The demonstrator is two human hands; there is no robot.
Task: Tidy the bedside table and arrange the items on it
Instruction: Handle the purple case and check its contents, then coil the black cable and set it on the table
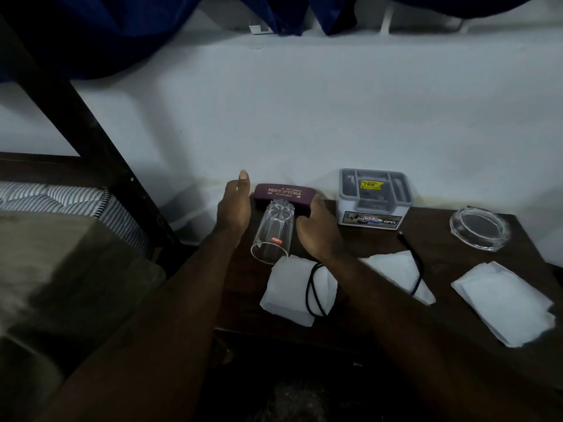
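A dark wooden bedside table [451,269] stands against a white wall. A maroon spectacle case [283,194] with gold lettering lies at its back left. My right hand [316,229] grips the case's right end. My left hand [234,205] is at the case's left end, palm turned inward and thumb raised; whether it touches the case is unclear. A clear drinking glass [272,236] lies on its side between my hands, mouth toward me and base against the case.
A grey and white organiser box [373,205] stands right of the case. A clear glass dish [479,228] sits at the back right. Three white tissues [289,287] [399,269] [505,303] lie along the front, and a black cable [416,263] crosses two. A striped mattress [61,202] is to the left.
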